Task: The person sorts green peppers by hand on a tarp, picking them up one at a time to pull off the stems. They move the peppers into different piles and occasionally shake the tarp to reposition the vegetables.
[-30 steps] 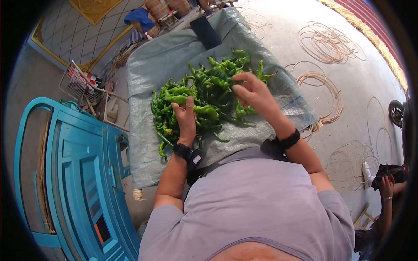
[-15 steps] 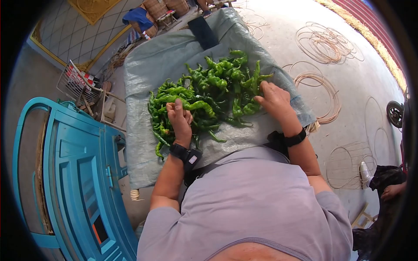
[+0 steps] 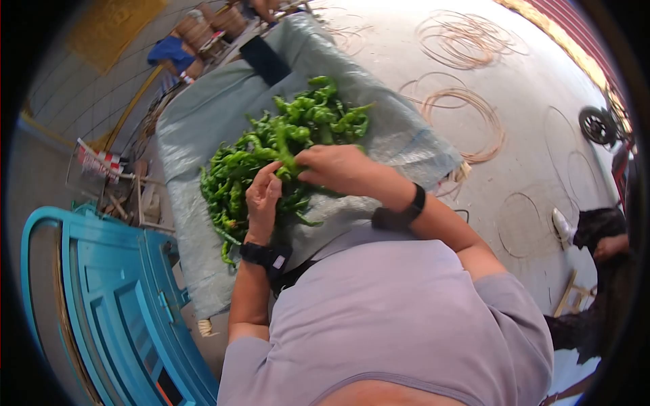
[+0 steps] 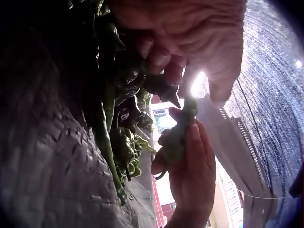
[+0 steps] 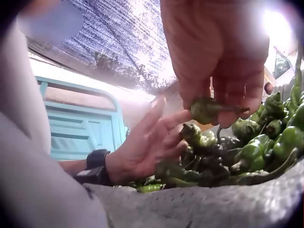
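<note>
A heap of long green peppers lies on a table covered with a silvery woven sheet. Over the near side of the heap, my right hand pinches one green pepper between thumb and fingers; the stem sticks out past the fingertips in the right wrist view. My left hand is beside it, palm towards the right hand, with fingers loosely bent and the thumb apart. One left fingertip reaches right to the held pepper in the right wrist view. More peppers lie below the left fingers in the left wrist view.
A dark flat rectangular thing lies at the sheet's far end. On the left stands a blue metal gate-like panel. Coils of thin cane lie on the floor to the right, near another person's shoe. Baskets stand behind.
My right hand has moved left from the heap's right side to the left hand, bringing a pepper. The left hand's fingers have loosened. The head view has shifted, moving the table leftward.
</note>
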